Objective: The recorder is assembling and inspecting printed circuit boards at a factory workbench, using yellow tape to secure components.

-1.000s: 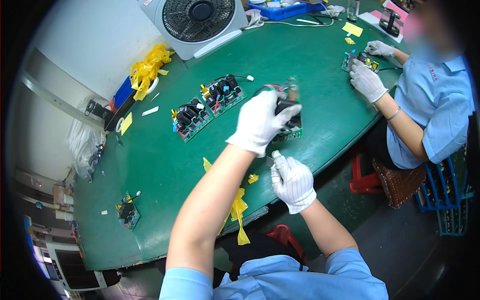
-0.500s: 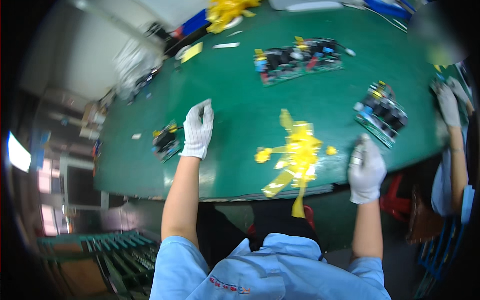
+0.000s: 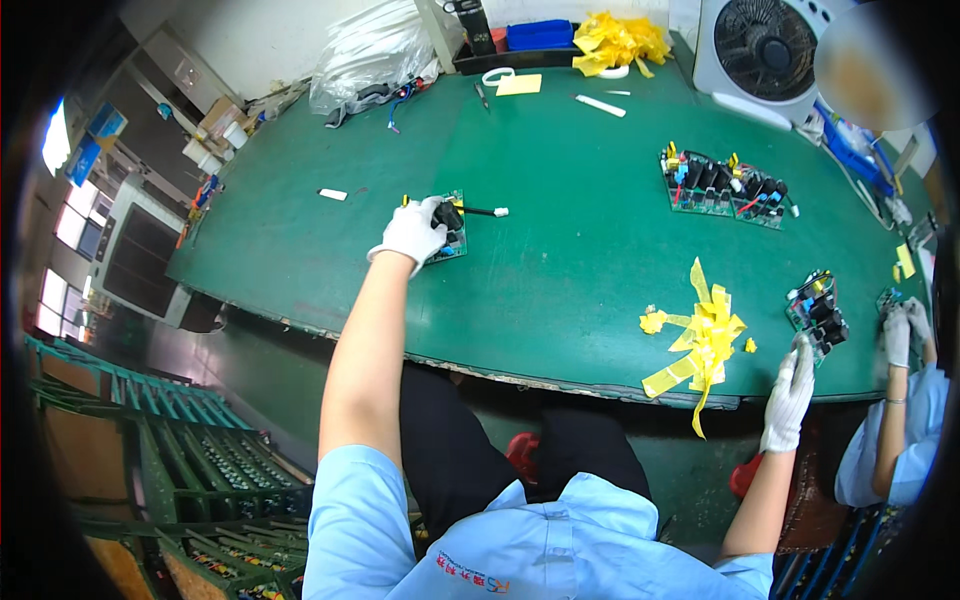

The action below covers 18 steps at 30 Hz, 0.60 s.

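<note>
My left hand (image 3: pixel 412 232), in a white glove, is closed on a circuit board (image 3: pixel 455 243) with black components and a short black lead ending in a white plug (image 3: pixel 501 212). The glove hides the board's left part. My right hand (image 3: pixel 790 393), also gloved, has its fingers stretched out at the near edge of another circuit board (image 3: pixel 828 322); whether they touch it is hard to tell. Left of that hand lies a tangle of yellow tape (image 3: pixel 706 335) with small yellow bits beside it.
Farther back, two joined or adjoining circuit boards (image 3: pixel 705 187) lie on the green table (image 3: pixel 560 250). A fan (image 3: pixel 765 45), a blue tray (image 3: pixel 540 35) and a yellow tape heap (image 3: pixel 620 42) line the back. At the right, a co-worker's gloved hands (image 3: pixel 897 335) handle a small board.
The view has swung left. My left hand has reached the left circuit board and closed on it. My right hand's fingers have straightened beside the right board.
</note>
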Tool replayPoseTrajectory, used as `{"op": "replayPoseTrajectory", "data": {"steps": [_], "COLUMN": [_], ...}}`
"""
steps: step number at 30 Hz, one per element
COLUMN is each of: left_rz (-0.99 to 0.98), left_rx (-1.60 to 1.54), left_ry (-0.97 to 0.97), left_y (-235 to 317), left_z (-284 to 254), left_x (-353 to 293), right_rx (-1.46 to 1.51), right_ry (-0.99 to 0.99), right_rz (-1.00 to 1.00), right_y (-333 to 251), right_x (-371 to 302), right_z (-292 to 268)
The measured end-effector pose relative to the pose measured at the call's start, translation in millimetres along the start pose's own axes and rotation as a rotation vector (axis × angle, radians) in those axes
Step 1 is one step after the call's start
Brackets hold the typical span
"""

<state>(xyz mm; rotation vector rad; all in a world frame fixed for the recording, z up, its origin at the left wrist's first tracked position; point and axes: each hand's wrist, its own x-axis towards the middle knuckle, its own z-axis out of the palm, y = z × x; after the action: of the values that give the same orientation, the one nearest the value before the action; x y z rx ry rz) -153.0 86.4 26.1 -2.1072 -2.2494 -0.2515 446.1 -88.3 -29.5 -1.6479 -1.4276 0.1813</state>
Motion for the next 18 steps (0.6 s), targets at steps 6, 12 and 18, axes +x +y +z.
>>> {"op": "replayPoseTrajectory", "data": {"steps": [6, 12, 18], "left_rz": [0.105, 0.721, 0.764], "left_rx": [-0.033, -0.391, -0.269], "left_ry": [-0.177, -0.193, -0.149], "left_y": [0.2, 77.8, 126.3], "left_z": [-6.4, -45.5, -43.7], "left_x": [-5.7, -100.1, -147.3], "right_rx": [0.189, 0.292, 0.274], "right_ry": [-0.276, -0.496, -0.535], "right_rz": [-0.176, -0.196, -0.286], "right_y": [-148.9, -188.2, -192.4], "right_x": [-61.8, -78.2, -77.4], "right_z": [10.0, 44.6, 70.5]}}
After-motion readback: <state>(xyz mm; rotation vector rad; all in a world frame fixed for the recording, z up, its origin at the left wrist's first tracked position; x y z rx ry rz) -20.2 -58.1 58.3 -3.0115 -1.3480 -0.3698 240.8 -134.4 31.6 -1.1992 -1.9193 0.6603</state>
